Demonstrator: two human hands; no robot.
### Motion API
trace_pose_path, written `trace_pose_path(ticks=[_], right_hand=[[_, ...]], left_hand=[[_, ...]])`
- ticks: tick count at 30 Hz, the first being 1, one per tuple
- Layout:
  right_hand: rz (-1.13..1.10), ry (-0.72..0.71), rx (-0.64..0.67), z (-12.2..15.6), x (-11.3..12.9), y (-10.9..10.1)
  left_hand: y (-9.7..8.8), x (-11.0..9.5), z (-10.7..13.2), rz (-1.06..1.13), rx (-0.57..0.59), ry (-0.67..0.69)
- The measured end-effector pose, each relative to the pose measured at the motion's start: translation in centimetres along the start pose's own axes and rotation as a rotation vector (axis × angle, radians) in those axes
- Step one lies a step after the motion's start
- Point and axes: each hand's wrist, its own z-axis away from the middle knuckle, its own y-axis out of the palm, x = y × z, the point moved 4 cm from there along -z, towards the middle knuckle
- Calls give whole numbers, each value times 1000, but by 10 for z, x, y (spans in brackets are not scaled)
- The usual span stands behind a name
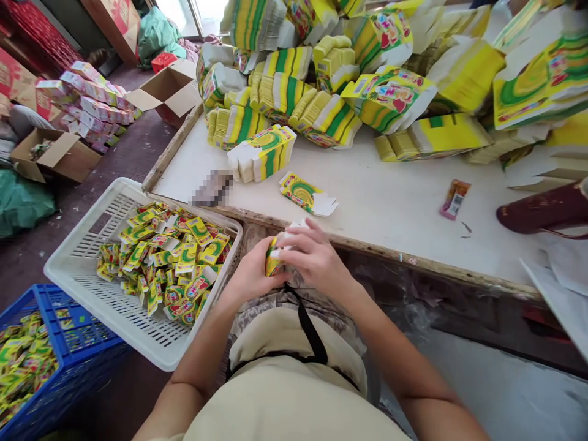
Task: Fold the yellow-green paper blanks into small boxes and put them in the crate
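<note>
A small yellow carton (272,260) is held in front of my waist, just off the table's front edge. My left hand (252,272) is closed around its body. Over its white end flaps bend the fingers of my right hand (316,257), which cover much of the carton. On the white table (390,202) beyond my hands lies a single flattened yellow-green carton (301,193) with its white flap out. Behind it stands a bundle of folded cartons (266,153). To my left, a white plastic basket (78,245) holds a heap of small yellow cartons (184,263).
Stacks of flat cartons (285,79) fill the table's back. A wrapped packet (454,199) and a dark red mug-like vessel (542,208) sit at right. A blue crate (78,367) of cartons, open cardboard boxes (172,92) and pink boxes (94,110) are on the floor.
</note>
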Motion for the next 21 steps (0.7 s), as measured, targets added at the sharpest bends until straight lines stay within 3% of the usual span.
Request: trace_pose_path(ticks=[3,7,12,15,17,21], right_hand=[[-201,249,-133,6,-9,-4],[-543,511,-53,15,-10,15],[-786,670,-43,16,-2,36],[-1000,769,52,17,-3,45],[-1029,807,77,19,-6,47],[-967,774,61,27,-9,46]], left_hand=[[12,0,2,-61,-108,-60],[18,4,5,-118,-187,11],[23,6,8,-119,-254,143],[27,1,10,-90,-273,290],[30,-2,11,-93,-257,349],[31,-2,8,-131,-182,260]])
